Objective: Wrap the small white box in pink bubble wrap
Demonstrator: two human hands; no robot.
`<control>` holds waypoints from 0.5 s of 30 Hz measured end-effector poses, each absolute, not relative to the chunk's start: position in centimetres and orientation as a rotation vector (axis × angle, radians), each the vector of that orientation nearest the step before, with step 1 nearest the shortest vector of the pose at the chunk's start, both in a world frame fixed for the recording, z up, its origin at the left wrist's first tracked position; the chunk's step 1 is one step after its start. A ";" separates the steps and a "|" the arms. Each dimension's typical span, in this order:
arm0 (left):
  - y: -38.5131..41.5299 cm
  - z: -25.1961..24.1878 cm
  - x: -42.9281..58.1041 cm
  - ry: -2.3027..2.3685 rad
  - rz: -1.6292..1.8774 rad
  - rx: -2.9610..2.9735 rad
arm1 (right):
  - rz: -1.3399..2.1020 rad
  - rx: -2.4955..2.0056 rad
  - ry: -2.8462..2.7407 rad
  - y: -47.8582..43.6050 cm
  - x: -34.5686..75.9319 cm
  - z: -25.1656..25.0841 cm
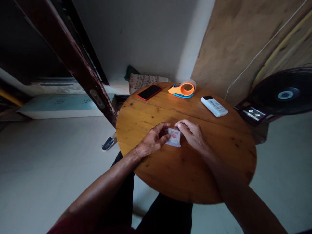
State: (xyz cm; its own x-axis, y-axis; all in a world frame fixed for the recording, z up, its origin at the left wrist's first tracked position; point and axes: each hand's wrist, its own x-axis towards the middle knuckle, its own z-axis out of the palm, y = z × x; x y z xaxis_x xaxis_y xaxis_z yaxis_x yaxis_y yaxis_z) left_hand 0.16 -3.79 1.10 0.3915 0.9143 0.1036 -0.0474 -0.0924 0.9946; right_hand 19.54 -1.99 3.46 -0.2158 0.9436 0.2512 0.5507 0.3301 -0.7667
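**Item held: one small packet, centre of table**

1. Small white flat packet with red print [174, 137]. It lies low over the middle of the round table, between our two hands. We cannot read the print.

2. Our left hand [153, 140]. Its fingers are curled and it pinches the packet's left edge between thumb and fingers. The forearm comes in from the lower left.

3. Our right hand [192, 133]. Its fingertips are bent down onto the packet's upper right corner and grip it there. The back of the hand faces up.

4. Round varnished table of knotty wooden planks [185, 175]. It bears everything listed below up to item 7.

5. Black smartphone in a red case [149, 92]. It lies flat near the far left rim, well apart from the packet.

6. Orange and blue plastic tape dispenser with a roll of clear tape [183, 89]. It sits at the far rim, just right of the smartphone.

7. White oblong remote control [214, 106]. It lies at an angle near the far right rim.

8. Dark round electric fan [284, 94]. It stands off the table to the right.

9. Bare plywood board [234, 42]. It leans against the wall behind the table, and a thin white cord [263, 48] crosses it.

10. Printed sack [143, 80]. It lies on the floor behind the smartphone.

11. Dark reddish-brown door frame [73, 61]. It slants across the left of the view, and a dark blue slipper [108, 143] lies on the pale floor at its foot.
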 end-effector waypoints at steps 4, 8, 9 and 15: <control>-3.8 1.2 0.2 0.859 0.977 1.443 | 0.857 -1.282 -1.855 -2.2 19.8 4.1; -3.8 1.2 0.2 0.885 0.975 1.455 | 0.881 -1.243 -1.887 -2.0 19.7 3.5; -3.8 1.2 0.2 0.882 0.974 1.456 | 0.874 -1.245 -1.885 -1.9 19.7 3.4; -3.9 1.4 0.2 0.879 0.969 1.464 | 0.746 -1.270 -1.880 -1.5 19.6 3.3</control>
